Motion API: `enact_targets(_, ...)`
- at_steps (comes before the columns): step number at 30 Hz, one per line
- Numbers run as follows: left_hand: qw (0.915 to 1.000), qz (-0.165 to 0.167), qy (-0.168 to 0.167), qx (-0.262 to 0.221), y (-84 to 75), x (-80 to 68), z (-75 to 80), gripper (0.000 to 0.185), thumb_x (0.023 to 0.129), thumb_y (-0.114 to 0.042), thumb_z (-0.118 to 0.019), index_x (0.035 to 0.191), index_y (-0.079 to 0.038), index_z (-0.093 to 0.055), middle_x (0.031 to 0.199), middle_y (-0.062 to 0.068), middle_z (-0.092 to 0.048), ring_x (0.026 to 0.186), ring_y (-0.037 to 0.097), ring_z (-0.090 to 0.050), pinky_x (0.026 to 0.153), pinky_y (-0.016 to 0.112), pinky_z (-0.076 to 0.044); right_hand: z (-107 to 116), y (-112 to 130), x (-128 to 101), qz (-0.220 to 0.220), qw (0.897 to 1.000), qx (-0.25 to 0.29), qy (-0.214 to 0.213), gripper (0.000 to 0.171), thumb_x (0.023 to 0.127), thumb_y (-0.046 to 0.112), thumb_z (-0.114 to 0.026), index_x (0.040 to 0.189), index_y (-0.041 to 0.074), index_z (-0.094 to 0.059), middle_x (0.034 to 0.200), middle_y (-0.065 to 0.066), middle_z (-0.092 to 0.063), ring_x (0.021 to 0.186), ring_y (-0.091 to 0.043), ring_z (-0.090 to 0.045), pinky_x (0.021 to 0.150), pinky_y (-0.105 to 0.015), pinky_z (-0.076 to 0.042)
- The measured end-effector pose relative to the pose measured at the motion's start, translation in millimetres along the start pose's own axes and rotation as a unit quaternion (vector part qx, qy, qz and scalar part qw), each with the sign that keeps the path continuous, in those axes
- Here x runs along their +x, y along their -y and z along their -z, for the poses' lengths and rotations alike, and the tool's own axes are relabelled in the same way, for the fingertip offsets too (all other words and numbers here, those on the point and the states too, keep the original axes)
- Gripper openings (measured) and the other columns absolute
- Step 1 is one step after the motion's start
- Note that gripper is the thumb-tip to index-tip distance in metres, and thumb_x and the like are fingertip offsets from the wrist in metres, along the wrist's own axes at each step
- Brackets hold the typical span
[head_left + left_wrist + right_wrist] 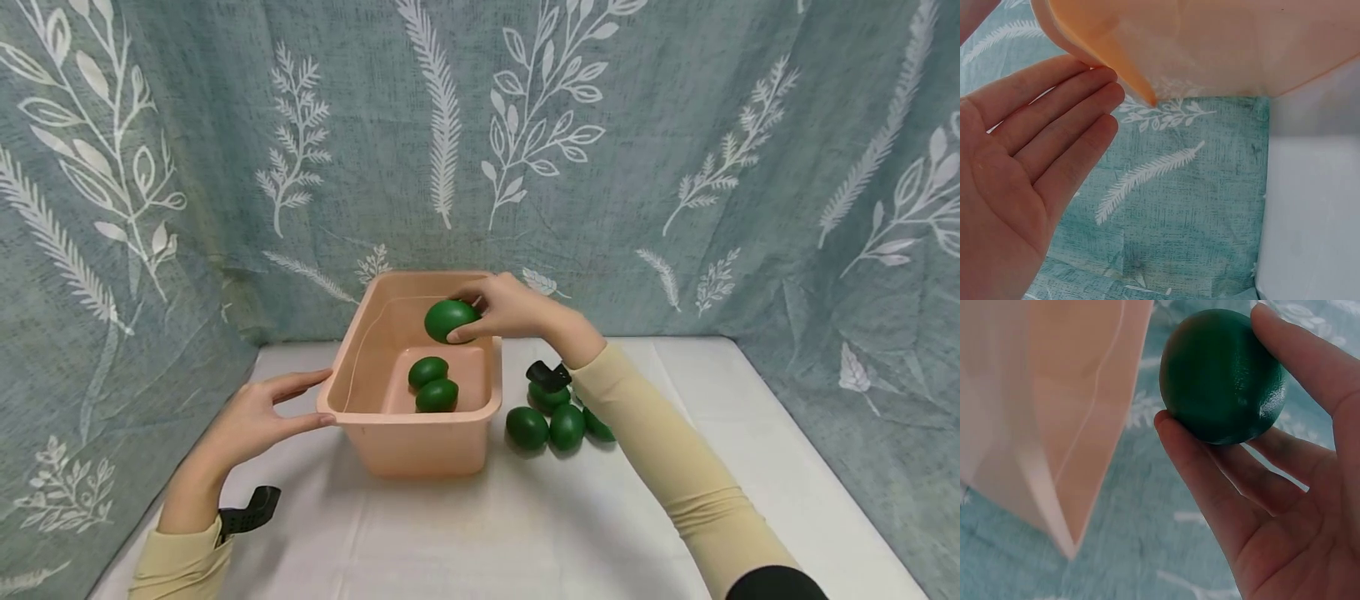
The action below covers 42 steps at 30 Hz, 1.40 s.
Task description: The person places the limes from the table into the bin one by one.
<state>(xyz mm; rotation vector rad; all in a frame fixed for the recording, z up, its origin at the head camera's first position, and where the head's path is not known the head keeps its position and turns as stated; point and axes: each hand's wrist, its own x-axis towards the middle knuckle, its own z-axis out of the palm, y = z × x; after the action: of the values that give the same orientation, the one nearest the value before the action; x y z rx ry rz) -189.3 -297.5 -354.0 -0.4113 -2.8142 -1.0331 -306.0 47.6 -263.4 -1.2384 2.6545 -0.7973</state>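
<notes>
The left hand (251, 417) lay nearest, fingers straight and together, its fingertips pressed flat against the near left corner of the pink tub (408, 446) on the white worktop (525, 533); the left wrist view showed the palm open and curled round nothing. That bracing looked right for the step, since the light tub could slide if bumped.

Inside the tub two green balls (432, 385) already lay touching each other on its floor. Just to the right of the tub, on the worktop, a cluster of loose green balls (551, 423) sat partly behind the right sleeve.

Farther back, the right hand (517, 310) held one green ball (449, 319) over the tub's far right rim, thumb and fingers curled round it, as the right wrist view confirmed. To do this well, the ball would judgeably best be carried clear inside the rim and lowered close to the two within before the fingers parted, lest it bounce out; the left hand should keep the corner braced.
</notes>
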Motion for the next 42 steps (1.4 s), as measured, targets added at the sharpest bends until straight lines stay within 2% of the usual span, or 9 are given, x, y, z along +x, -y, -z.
enact_targets(6, 1.0, 0.003, 0.002, -0.004, 0.3, 0.6, 1.6, 0.064, 0.079, -0.044, -0.075, 0.135, -0.021, -0.056, 0.134, 0.007, -0.056, 0.125, 0.038, -0.05, 0.096, 0.058, -0.046, -14, 9, 21, 0.017, 1.0, 0.016, 0.017, 0.056, 0.087, 0.04, -0.067, 0.134, 0.013, -0.054, 0.126, -0.004, -0.061, 0.108, -0.014, -0.062, 0.089, -0.022, -0.053)
enact_targets(9, 1.0, 0.004, 0.002, -0.005, 0.4, 1.0, 0.9, 0.064, 0.078, -0.044, -0.075, 0.135, -0.02, -0.056, 0.134, 0.007, -0.056, 0.125, 0.038, -0.05, 0.096, 0.057, -0.046, -17, 8, 21, 0.013, 0.999, 0.038, 0.018, 0.055, 0.089, 0.035, -0.066, 0.136, 0.011, -0.052, 0.131, -0.008, -0.057, 0.113, -0.018, -0.062, 0.091, -0.021, -0.052)
enact_targets(14, 1.0, 0.003, 0.002, -0.003, -0.8, 1.7, 1.0, 0.064, 0.078, -0.045, -0.075, 0.135, -0.022, -0.055, 0.134, 0.006, -0.056, 0.125, 0.037, -0.051, 0.096, 0.057, -0.046, -12, -2, 10, 0.0, 0.999, 0.037, -0.004, 0.051, 0.089, 0.034, -0.067, 0.132, 0.01, -0.056, 0.128, -0.009, -0.059, 0.111, -0.02, -0.062, 0.091, -0.021, -0.053)
enact_targets(21, 1.0, -0.003, 0.006, 0.001, -3.3, 2.5, 2.3, 0.063, 0.079, -0.044, -0.074, 0.135, -0.023, -0.055, 0.135, 0.006, -0.056, 0.125, 0.038, -0.05, 0.095, 0.059, -0.046, -3, -25, -16, -0.02, 0.998, 0.03, -0.042, 0.048, 0.087, 0.032, -0.07, 0.128, 0.01, -0.059, 0.127, -0.007, -0.061, 0.109, -0.02, -0.063, 0.091, -0.025, -0.054)
enact_targets(26, 1.0, -0.004, 0.007, -0.001, -4.1, 1.7, 0.9, 0.063, 0.079, -0.042, -0.075, 0.135, -0.021, -0.055, 0.134, 0.007, -0.056, 0.124, 0.039, -0.05, 0.094, 0.059, -0.046, -2, -46, -42, -0.052, 0.995, 0.045, -0.069, 0.049, 0.086, 0.033, -0.071, 0.129, 0.012, -0.059, 0.127, -0.007, -0.061, 0.11, -0.02, -0.062, 0.089, -0.025, -0.055)
enact_targets(35, 0.9999, -0.002, 0.008, 0.007, -5.6, 0.8, -1.5, 0.063, 0.079, -0.044, -0.075, 0.135, -0.023, -0.055, 0.133, 0.005, -0.058, 0.124, 0.037, -0.051, 0.095, 0.055, -0.047, -15, -88, -100, -0.111, 0.985, 0.076, -0.108, 0.054, 0.085, 0.037, -0.07, 0.131, 0.013, -0.057, 0.129, -0.012, -0.059, 0.113, -0.026, -0.061, 0.093, -0.036, -0.054)
enact_targets(42, 0.9999, 0.001, 0.014, -0.001, -6.6, 2.6, 1.3, 0.063, 0.08, -0.042, -0.075, 0.136, -0.023, -0.054, 0.135, 0.006, -0.056, 0.125, 0.038, -0.05, 0.095, 0.057, -0.047, -26, -116, -134, -0.152, 0.977, 0.086, -0.126, 0.055, 0.086, 0.039, -0.069, 0.132, 0.012, -0.056, 0.128, -0.013, -0.059, 0.114, -0.028, -0.06, 0.095, -0.04, -0.053)
